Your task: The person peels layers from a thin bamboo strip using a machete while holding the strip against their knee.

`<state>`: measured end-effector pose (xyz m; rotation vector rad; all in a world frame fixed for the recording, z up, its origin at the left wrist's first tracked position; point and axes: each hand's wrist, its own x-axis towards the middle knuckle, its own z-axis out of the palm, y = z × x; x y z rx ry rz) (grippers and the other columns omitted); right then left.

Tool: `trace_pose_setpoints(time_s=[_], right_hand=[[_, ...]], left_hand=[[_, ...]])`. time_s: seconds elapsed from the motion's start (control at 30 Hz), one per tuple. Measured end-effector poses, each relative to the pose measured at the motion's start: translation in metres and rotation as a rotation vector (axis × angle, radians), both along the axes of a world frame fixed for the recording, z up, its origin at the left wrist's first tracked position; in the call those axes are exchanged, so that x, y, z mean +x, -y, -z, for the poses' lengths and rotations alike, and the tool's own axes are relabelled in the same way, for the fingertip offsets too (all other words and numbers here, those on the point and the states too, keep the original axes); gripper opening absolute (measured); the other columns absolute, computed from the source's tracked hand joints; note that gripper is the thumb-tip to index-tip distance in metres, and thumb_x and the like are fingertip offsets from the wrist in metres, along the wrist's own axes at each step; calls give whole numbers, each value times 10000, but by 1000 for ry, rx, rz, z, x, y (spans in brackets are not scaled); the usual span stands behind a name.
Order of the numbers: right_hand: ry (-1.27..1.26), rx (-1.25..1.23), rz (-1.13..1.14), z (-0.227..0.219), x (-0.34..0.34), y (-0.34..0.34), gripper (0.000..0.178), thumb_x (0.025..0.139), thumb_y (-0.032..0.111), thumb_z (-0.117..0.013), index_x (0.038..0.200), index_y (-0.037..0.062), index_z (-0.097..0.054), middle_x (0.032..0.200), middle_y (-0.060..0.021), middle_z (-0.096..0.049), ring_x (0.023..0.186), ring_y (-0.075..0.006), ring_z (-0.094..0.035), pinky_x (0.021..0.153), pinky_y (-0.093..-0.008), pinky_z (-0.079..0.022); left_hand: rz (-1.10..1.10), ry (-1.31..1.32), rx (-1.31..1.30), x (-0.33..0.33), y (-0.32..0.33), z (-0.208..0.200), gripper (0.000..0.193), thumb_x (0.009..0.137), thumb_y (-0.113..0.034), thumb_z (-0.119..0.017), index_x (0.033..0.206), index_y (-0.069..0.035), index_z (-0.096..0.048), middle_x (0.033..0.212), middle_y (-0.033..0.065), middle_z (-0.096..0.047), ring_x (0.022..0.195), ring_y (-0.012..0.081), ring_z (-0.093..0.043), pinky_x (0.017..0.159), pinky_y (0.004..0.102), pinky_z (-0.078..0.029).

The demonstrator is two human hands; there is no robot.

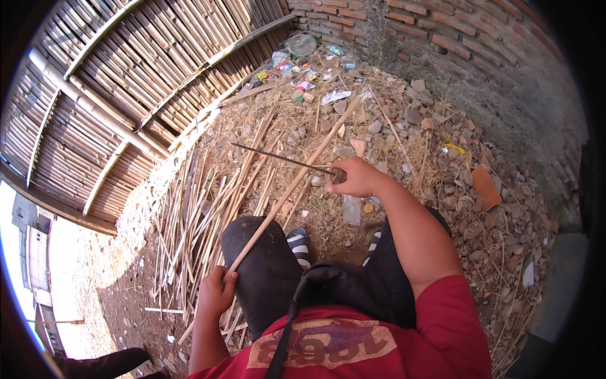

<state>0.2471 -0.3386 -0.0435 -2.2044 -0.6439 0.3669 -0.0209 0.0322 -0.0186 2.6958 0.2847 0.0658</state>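
My left hand (216, 292) is closed around a long bamboo strip (288, 197) beside my left knee. The strip slants up across my thigh toward the rubble, and its lower end passes under my left forearm. In my right hand (358, 178) is the wooden handle of a long, thin-bladed knife (278, 156). Its dark blade points left and crosses the strip near the handle; whether the edge touches the strip I cannot tell. Many loose bamboo strips (189, 221) lie in a heap left of my knees.
A slatted bamboo wall (158, 63) stands at the upper left and a brick wall (454, 38) at the upper right. Plastic litter (300, 45) gathers where they meet. Stones and a broken orange tile (485, 188) cover the right-hand ground. Another person's dark-clad leg (104, 363) shows at lower left.
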Motion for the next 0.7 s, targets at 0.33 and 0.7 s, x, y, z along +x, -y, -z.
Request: trace_pose_setpoints(time_s=[0.33,0.7], right_hand=[[167,-185,-94,-2,-10,-10,354,764,348,-799,890,47,-663,756,-157,-660,741,-353,-655,670,-445,-502],[127,-257,-102,-4,-12,-14,352,771,364,-802,953,82,-694,806,-147,-685,792,-343,-673,699,-450,-512]], left_hand=[[94,-183,-150,-1,-22,9,444,1047,-330,-506,803,37,-556,703,254,-596,686,446,-610,632,490,-448],[66,-230,-109,0,-12,-4,438,1055,-342,-473,856,32,-581,778,286,-619,782,490,-613,685,514,-458]])
